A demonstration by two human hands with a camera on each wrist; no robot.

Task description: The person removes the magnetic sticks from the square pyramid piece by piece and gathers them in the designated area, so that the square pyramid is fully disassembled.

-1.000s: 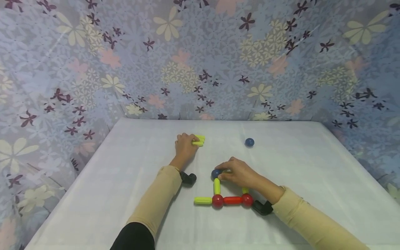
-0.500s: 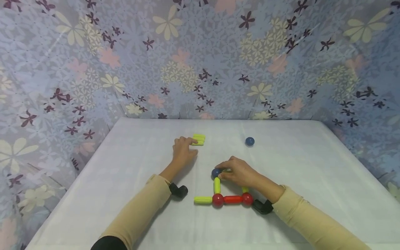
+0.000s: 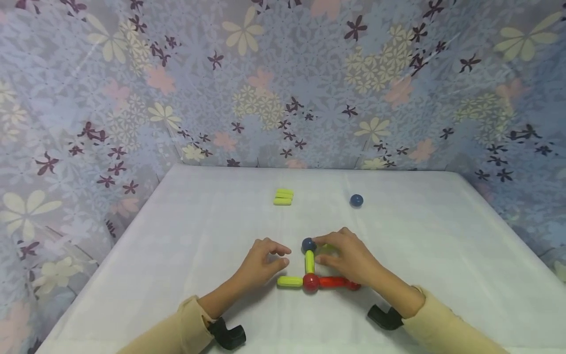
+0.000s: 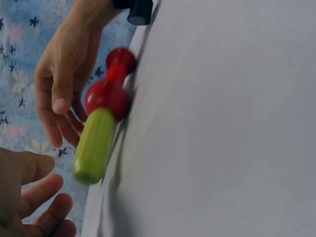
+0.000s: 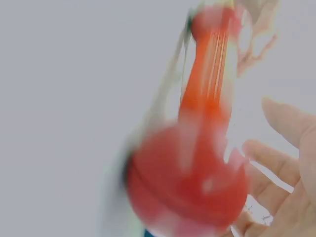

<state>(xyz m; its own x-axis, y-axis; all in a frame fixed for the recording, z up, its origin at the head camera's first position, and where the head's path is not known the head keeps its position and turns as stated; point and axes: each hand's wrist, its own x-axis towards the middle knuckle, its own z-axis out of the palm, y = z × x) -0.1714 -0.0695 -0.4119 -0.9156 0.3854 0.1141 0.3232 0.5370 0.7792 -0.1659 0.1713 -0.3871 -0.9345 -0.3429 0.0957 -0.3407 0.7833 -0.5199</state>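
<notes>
On the white table a ball-and-stick frame lies flat. A yellow stick (image 3: 309,262) joins a blue ball (image 3: 308,244) to a red ball (image 3: 311,282). From that red ball a red stick (image 3: 332,281) runs right to a second red ball (image 5: 187,180), and another yellow stick (image 4: 94,146) points left. My right hand (image 3: 351,255) hovers over the frame's right side, index fingertip at the blue ball, thumb and fingers apart. It partly covers a further yellow piece (image 3: 328,247). Left of the frame, my left hand (image 3: 263,263) holds nothing, thumb and fingers spread.
Several loose yellow sticks (image 3: 283,197) lie side by side toward the back of the table (image 3: 212,211). A loose blue ball (image 3: 356,200) sits at the back right. Flowered cloth (image 3: 283,83) hangs behind the table.
My left hand has let go of the loose yellow sticks and come back toward me beside the frame. The right hand's thumb has loosened from the blue ball, and its wrist has shifted nearer me.
</notes>
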